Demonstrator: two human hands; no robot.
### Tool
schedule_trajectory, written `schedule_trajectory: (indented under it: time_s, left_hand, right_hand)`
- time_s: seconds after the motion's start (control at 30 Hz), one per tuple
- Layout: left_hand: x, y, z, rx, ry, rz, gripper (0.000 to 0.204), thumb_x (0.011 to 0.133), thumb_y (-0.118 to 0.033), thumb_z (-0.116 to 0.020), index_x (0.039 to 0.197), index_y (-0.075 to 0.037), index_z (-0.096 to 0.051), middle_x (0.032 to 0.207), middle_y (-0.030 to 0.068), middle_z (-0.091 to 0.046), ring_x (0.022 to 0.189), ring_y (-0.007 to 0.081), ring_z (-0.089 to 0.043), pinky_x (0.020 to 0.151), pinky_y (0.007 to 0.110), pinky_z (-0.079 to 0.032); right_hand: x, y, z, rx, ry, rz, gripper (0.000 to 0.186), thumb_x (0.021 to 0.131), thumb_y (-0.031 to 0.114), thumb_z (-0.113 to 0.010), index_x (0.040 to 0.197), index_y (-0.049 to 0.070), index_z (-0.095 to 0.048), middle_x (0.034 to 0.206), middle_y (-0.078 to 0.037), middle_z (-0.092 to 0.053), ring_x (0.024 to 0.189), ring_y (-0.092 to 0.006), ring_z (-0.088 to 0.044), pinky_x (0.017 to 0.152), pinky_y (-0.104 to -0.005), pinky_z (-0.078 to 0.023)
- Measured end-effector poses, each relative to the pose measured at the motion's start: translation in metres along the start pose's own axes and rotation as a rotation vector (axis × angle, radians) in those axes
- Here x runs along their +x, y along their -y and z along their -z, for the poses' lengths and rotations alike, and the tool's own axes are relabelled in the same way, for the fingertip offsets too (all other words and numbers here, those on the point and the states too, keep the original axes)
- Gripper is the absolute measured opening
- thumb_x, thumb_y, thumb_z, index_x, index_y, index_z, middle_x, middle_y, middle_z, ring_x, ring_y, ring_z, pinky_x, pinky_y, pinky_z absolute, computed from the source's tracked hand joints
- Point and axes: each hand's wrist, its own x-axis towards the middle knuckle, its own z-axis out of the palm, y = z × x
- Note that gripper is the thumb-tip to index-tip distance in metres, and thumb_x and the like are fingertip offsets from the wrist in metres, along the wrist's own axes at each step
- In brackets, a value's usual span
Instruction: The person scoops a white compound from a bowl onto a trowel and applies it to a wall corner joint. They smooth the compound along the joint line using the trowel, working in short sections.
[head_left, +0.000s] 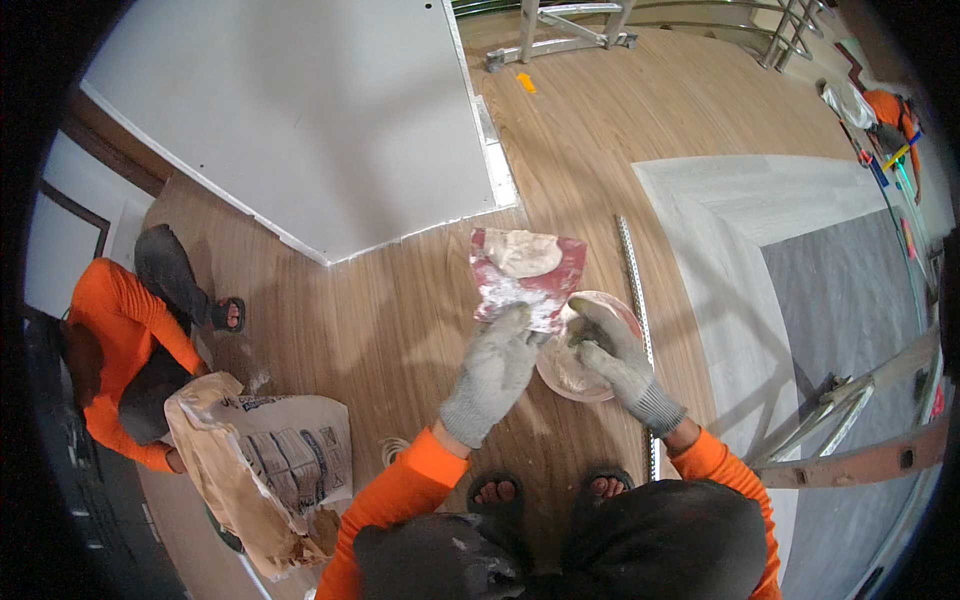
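Note:
My left hand (503, 358), in a grey knit glove, grips the lower edge of a flat maroon spreader (574, 262). A thick mound of off-white plaster (522, 253) lies on its far part, and white smears cover the near part. My right hand (617, 358), gloved the same way, is over a round tub (582, 395) just to the right. Its fingers curl inward, and whatever they hold is hidden. Pale paste coats the inside of the tub, which stands on the floor in front of my feet.
An open paper sack (300, 440) stands at left beside a crouching person (125, 330) in orange. A long perforated metal strip (637, 290) lies right of the tub. White board (330, 130) fills the upper left. A ladder (850, 455) is at right; another person (890, 115) is far right.

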Motion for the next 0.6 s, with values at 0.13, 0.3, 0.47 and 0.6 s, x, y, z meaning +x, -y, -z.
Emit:
schedule_trajectory:
  time_s: [0.13, 0.3, 0.47, 0.6]
  left_hand:
    - [0.035, 0.000, -0.029, 0.103, 0.016, 0.039, 0.025, 0.104, -0.011, -0.057, 0.125, -0.001, -0.065, 0.125, 0.0103, -0.069, 0.118, 0.0228, -0.065, 0.110, 0.040, -0.048]
    - [0.096, -0.046, -0.073, 0.165, 0.030, -0.083, 0.028, 0.103, -0.014, -0.060, 0.124, 0.002, -0.065, 0.122, 0.0110, -0.069, 0.114, 0.0233, -0.066, 0.109, 0.047, -0.051]
    - [0.112, -0.105, -0.146, 0.561, -0.011, -0.118, 0.027, 0.103, -0.008, -0.056, 0.127, 0.001, -0.062, 0.129, 0.0112, -0.066, 0.117, 0.0244, -0.066, 0.106, 0.050, -0.053]
    - [0.107, -0.116, -0.215, 0.513, -0.131, -0.204, 0.027, 0.102, -0.007, -0.056, 0.128, 0.002, -0.060, 0.128, 0.0120, -0.066, 0.118, 0.0252, -0.066, 0.106, 0.048, -0.053]
  right_hand:
    - [0.056, 0.018, -0.025, 0.262, -0.190, 0.028, 0.041, 0.107, 0.023, -0.057, 0.141, 0.001, -0.053, 0.127, -0.007, -0.063, 0.119, -0.0162, -0.059, 0.102, -0.0327, -0.047]
    - [0.128, 0.068, 0.015, 0.583, -0.030, 0.105, 0.033, 0.108, 0.023, -0.055, 0.133, 0.002, -0.060, 0.125, -0.004, -0.066, 0.118, -0.0117, -0.058, 0.103, -0.0317, -0.046]
    - [0.172, 0.143, 0.065, 0.603, 0.152, 0.072, 0.037, 0.107, 0.024, -0.058, 0.136, 0.002, -0.059, 0.130, -0.003, -0.066, 0.119, -0.0115, -0.059, 0.108, -0.0319, -0.043]
    - [0.177, 0.206, 0.060, 0.811, 0.189, 0.177, 0.042, 0.104, 0.026, -0.061, 0.139, 0.003, -0.057, 0.130, -0.004, -0.066, 0.119, -0.0130, -0.060, 0.108, -0.0332, -0.044]
